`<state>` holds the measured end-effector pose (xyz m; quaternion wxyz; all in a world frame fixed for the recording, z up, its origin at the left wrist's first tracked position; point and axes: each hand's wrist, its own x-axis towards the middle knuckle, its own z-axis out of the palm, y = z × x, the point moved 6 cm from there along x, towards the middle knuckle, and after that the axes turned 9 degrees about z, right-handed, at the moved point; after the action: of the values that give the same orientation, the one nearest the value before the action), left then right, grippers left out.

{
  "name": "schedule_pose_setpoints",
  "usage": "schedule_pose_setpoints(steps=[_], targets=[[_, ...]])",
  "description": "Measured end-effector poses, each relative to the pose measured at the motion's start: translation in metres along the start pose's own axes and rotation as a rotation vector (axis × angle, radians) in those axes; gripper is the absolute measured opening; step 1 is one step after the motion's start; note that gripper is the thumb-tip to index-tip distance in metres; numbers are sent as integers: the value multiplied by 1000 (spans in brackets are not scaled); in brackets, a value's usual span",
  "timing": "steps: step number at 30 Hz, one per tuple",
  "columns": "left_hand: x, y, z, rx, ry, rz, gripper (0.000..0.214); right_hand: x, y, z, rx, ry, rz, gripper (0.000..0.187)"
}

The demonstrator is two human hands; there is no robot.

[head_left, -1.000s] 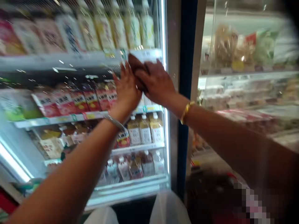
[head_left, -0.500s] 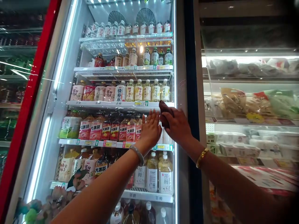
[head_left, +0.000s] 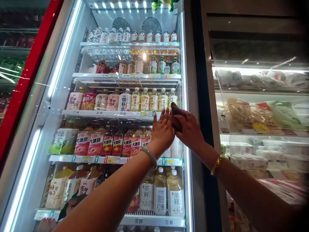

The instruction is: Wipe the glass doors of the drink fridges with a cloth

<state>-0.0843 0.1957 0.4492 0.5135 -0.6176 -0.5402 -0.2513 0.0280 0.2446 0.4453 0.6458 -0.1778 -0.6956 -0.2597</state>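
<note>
My left hand [head_left: 163,129] lies flat with its fingers spread against the glass front of a lit drinks cooler. A grey bangle [head_left: 150,157] circles that wrist. Close beside it, on the right, my right hand [head_left: 191,129] grips a dark brown cloth [head_left: 176,118] and holds it to the glass. The thumb sides of the two hands nearly meet; whether they touch I cannot tell. A gold bracelet [head_left: 216,164] is on my right wrist. Behind the glass, bottles of yellowish drink [head_left: 154,100] stand on a shelf just above my fingers.
Shelves of bottled tea [head_left: 96,141] fill the cooler. A dark blue upright strip [head_left: 205,80] borders it on the right. Beyond that, a chilled display holds bagged goods [head_left: 241,112] and white packs [head_left: 243,159]. Another cooler with a red frame [head_left: 31,61] stands at the left.
Both hands and the cloth appear slightly farther right in view, as the camera view has shifted and moved closer. The hands keep their poses, left flat and right around the cloth.
</note>
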Motion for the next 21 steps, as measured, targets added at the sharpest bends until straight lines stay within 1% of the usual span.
schedule_pose_setpoints(steps=[2, 5, 6, 8, 10, 12, 14, 16, 19, 21], targets=[[2, -4, -1, -7, 7, -2, 68, -4, -6, 2, -19, -13, -13, 50], [2, -10, 2, -15, 8, 63, 68, -11, -4, 1, -61, -27, -56, 50], [3, -13, 4, -15, 7, 81, 68, -9, -2, 1, -69, -11, -52, 48], [9, -22, 6, -14, -1, 96, 67, 3, 1, 1, -71, 40, -7, 46], [17, -33, 6, -12, -11, 104, 67, 21, -3, 6, -58, 76, 44, 48], [23, -46, 3, -2, -8, 136, 66, 34, -16, 15, -46, 83, 59, 51], [23, -61, 0, 10, 19, 171, 66, 36, -30, 22, -42, 74, 36, 53], [19, -78, -2, 16, 48, 187, 66, 31, -38, 26, -43, 45, -21, 51], [13, -101, -4, 1, 99, 190, 67, 30, -36, 26, -57, 11, -110, 51], [13, -109, -5, -2, 136, 225, 67, 45, -30, 24, -88, 43, -72, 54]])
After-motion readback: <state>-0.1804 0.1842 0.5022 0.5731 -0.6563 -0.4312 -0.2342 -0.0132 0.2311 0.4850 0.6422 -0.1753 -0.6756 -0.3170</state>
